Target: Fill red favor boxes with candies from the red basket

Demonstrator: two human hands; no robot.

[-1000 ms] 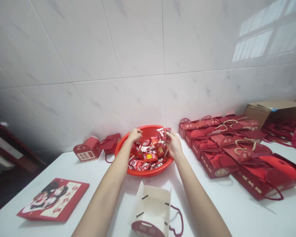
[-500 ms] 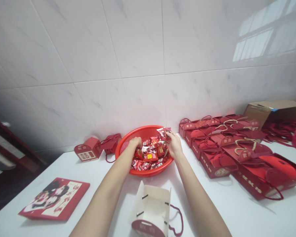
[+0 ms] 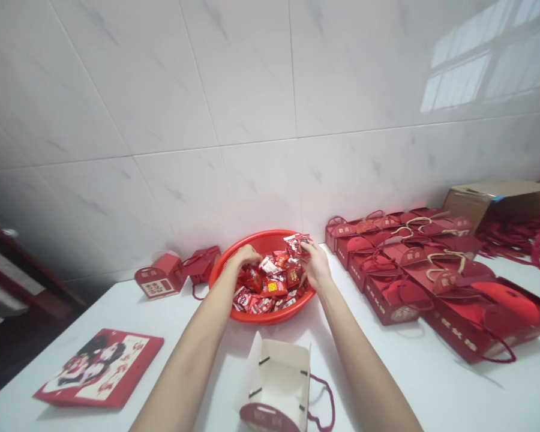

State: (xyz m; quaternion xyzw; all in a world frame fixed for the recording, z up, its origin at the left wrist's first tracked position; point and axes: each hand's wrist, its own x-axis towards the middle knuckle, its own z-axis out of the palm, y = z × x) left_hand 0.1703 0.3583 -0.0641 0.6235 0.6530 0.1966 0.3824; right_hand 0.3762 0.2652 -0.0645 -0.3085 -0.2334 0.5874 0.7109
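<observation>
Left hand (image 3: 246,257): fingertips are buried among the wrapped sweets (image 3: 274,288), can't tell if they've got one.
Packet (image 3: 293,245): its lower part's behind the right hand (image 3: 315,264), and the print's too tiny for me.
Red basket (image 3: 270,320): left forearm (image 3: 186,360) covers some of the rim on my feed.
White-lined box (image 3: 281,375): near end gets chopped by the bottom edge, same as both forearms.
Red ribbons (image 3: 522,237): blurry mush, run out past my right edge.
Dark rack (image 3: 24,276): smeary and cut off at left, honestly no clue what's on it.
</observation>
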